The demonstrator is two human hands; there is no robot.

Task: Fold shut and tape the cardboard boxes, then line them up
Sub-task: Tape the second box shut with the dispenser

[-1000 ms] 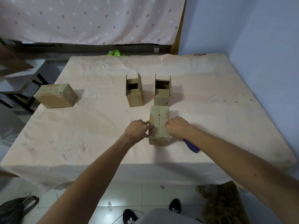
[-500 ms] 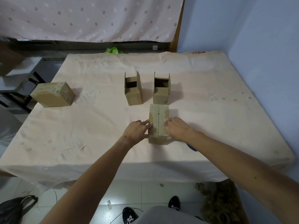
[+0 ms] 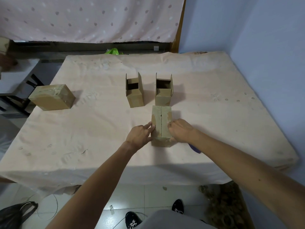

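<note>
boxes (image 3: 161, 123): two open, two closed

Dim, even light from the left; cardboard boxes (image 3: 134, 96) cast soft shadows rightward; wide-angle distortion bows the worktop (image 3: 82, 138) edges.

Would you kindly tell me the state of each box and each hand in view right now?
near box: flaps folded shut, centre seam showing
left far box: upright, top open
right far box: upright, top open
side box: closed and taped
left hand: fingers straight, against the near box's side
right hand: fingers curled over the near box's right edge
</note>
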